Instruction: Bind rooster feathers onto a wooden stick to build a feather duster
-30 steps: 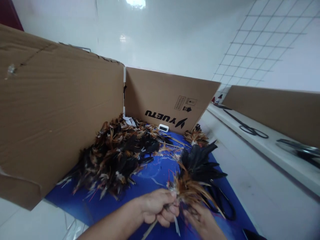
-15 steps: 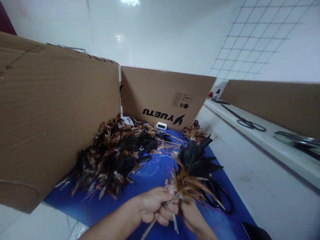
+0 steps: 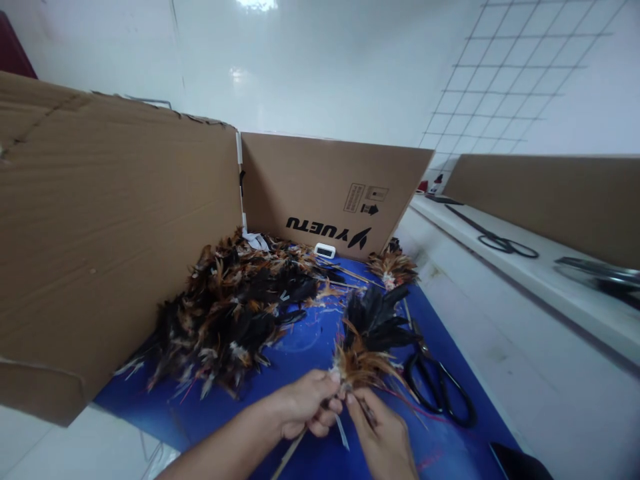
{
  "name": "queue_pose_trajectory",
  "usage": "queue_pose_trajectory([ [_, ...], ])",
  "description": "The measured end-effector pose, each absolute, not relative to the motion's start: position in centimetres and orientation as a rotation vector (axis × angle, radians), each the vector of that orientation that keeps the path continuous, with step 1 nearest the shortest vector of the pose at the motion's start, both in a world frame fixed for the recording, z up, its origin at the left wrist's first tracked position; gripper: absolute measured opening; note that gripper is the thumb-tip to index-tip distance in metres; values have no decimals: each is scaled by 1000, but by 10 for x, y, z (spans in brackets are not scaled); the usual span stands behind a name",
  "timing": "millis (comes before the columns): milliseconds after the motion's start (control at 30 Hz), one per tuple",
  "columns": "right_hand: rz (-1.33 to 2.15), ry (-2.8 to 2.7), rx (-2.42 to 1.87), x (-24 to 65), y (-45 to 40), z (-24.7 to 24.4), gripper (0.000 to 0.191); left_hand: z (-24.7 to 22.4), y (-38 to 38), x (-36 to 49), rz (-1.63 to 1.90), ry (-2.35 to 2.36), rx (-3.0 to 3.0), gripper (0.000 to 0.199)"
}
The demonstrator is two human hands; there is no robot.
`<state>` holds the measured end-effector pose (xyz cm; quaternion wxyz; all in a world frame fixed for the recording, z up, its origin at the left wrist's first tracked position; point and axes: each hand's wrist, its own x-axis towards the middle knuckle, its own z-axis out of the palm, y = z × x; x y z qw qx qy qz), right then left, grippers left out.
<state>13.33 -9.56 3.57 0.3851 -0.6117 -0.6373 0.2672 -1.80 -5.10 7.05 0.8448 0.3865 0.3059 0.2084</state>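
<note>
A bundle of black and brown feathers [image 3: 373,333] stands out ahead of my hands, on a thin stick [image 3: 290,453] that runs back toward me. My left hand [image 3: 310,403] is closed around the bundle's base and the stick. Beside it, my right hand [image 3: 377,427] pinches at the same base, its fingertips against the left ones; what lies between them is too small to tell. A pale strip [image 3: 342,432] hangs below the left hand. Black-handled scissors [image 3: 435,380] lie just right of the feathers, near a pink thread [image 3: 395,393].
On the blue table [image 3: 300,340], a big feather pile [image 3: 225,320] lies left. Another feather bunch [image 3: 395,263] and a small white device [image 3: 325,251] sit at the back. Cardboard walls [image 3: 320,180] enclose the left and far sides. A ledge [image 3: 545,280] at right holds more scissors [image 3: 500,241].
My right hand has come from behind the feathers to the front of their base. The feather bundle has shifted slightly left, uncovering more of the scissors.
</note>
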Motion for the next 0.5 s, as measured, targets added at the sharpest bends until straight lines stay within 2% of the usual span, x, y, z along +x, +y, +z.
queue_pose_trajectory([
  [233,472,-1751,-1529,127,-101,35,24,59,-57,-12,510,906,1124,55],
  [500,535,-1700,-1583,121,-99,39,24,48,-56,-11,596,967,1365,53],
])
